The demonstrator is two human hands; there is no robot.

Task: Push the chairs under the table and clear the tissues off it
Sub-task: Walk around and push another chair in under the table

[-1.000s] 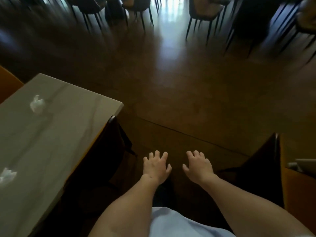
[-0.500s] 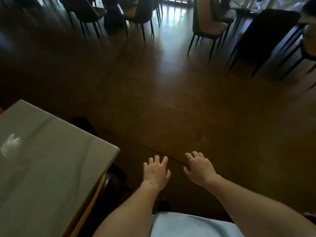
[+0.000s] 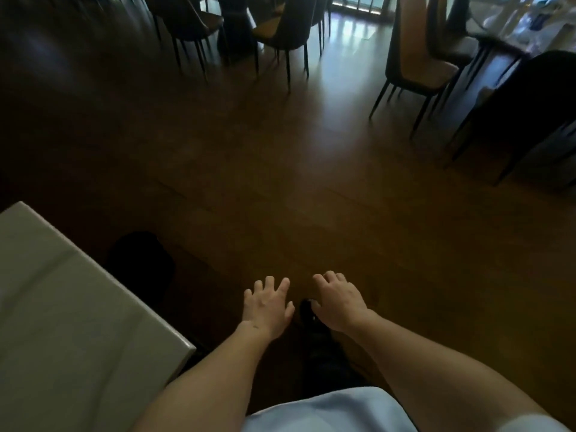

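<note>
Both hands, left (image 3: 267,307) and right (image 3: 338,302), hover empty beside the table (image 3: 62,322).

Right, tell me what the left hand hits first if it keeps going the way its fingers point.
Nothing close, it seems. The left hand points forward over bare wooden floor; the table lies off to its left. Far ahead stand dark chairs, though depth is unclear.

Table (image 3: 62,322): pale grey top, stone-like look with faint darker veining, smooth, low sheen. Floor (image 3: 280,188): brown wood-look boards, seams visible, smooth and semi-glossy; reflects window light in a bright streak at the far end. Nearest chair at right (image 3: 417,67): tan smooth upholstery on seat and back front, dark shell, thin black legs, probably metal, matt. Person's garment (image 3: 327,413): light blue cloth, matt.
</note>
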